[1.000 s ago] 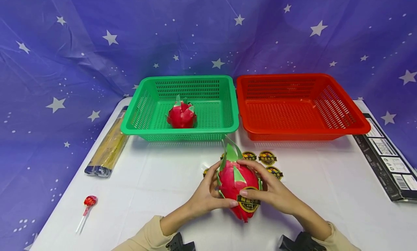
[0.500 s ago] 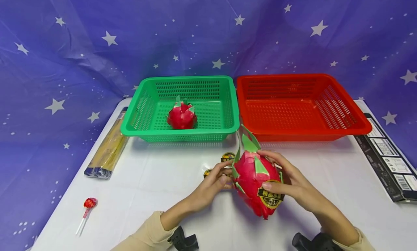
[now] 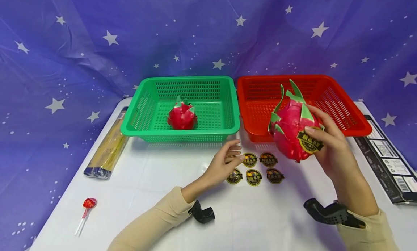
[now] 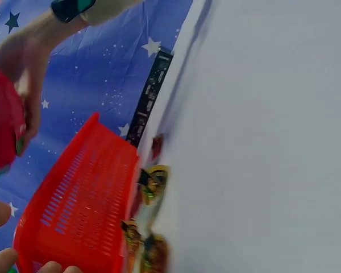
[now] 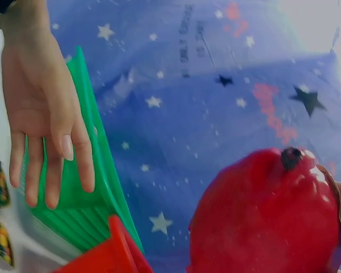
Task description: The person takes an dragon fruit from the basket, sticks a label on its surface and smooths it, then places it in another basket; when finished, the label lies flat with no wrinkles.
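Observation:
My right hand (image 3: 333, 144) grips a pinkish-red dragon fruit (image 3: 290, 124) with green leafy tips, raised in front of the red basket (image 3: 352, 129). A black-and-gold round label (image 3: 309, 141) sits on the fruit's skin under my thumb. In the right wrist view, the held dragon fruit (image 5: 261, 222) shows its dark stem end. My left hand (image 3: 224, 160) holds nothing and hovers near the labels on the table, fingers relaxed; the right wrist view shows this hand (image 5: 48, 114) with its fingers extended. Another dragon fruit (image 3: 182, 116) lies in the green basket (image 3: 180, 132).
Several round labels (image 3: 253, 177) lie in rows on the white table (image 3: 163, 193). At the left are a lollipop (image 3: 88, 204) and a clear-wrapped yellowish pack (image 3: 109, 146). A long black box (image 3: 387, 160) lies along the right edge. A starry purple cloth (image 3: 195, 33) hangs behind.
My right hand has carried the dragon fruit up and to the right, from the table's middle to before the red basket. My left hand has let go of it, uncovering more labels.

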A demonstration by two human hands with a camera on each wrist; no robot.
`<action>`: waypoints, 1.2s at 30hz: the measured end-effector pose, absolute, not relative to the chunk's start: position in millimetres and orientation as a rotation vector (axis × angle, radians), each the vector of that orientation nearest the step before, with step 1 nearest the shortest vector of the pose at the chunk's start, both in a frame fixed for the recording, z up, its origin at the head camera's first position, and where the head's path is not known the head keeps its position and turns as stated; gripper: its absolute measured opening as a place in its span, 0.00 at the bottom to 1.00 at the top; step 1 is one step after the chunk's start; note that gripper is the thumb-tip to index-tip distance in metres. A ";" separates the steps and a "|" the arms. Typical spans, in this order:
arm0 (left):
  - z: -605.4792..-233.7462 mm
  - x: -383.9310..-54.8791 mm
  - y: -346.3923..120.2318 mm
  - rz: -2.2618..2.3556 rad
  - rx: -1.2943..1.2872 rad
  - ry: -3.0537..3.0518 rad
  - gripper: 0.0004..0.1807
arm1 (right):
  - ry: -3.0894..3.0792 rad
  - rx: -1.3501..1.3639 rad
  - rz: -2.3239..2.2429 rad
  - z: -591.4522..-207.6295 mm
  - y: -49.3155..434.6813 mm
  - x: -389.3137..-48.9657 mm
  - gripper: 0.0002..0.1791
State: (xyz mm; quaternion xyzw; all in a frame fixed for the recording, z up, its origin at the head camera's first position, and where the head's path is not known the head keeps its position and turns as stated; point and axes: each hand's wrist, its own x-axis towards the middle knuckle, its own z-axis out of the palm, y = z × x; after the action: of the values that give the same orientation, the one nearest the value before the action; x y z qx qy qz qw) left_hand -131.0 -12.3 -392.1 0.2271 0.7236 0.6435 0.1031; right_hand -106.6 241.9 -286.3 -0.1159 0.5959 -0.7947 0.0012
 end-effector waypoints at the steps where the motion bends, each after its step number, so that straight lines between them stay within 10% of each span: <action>1: -390.0 -134.3 -7.8 1.893 0.673 2.161 0.28 | 1.828 -0.355 -2.522 -285.0 243.6 -112.5 0.27; 36: -372.5 -170.2 45.0 1.874 0.508 2.323 0.30 | 2.162 0.156 -1.692 -323.6 231.2 -263.3 0.39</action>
State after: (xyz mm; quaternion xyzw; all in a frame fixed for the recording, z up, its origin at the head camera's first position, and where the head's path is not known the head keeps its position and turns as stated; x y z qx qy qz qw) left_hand -170.2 45.0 -372.5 0.1676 0.7659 0.6181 0.0570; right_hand -263.3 231.2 -323.6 0.0557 0.7712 -0.6035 0.1947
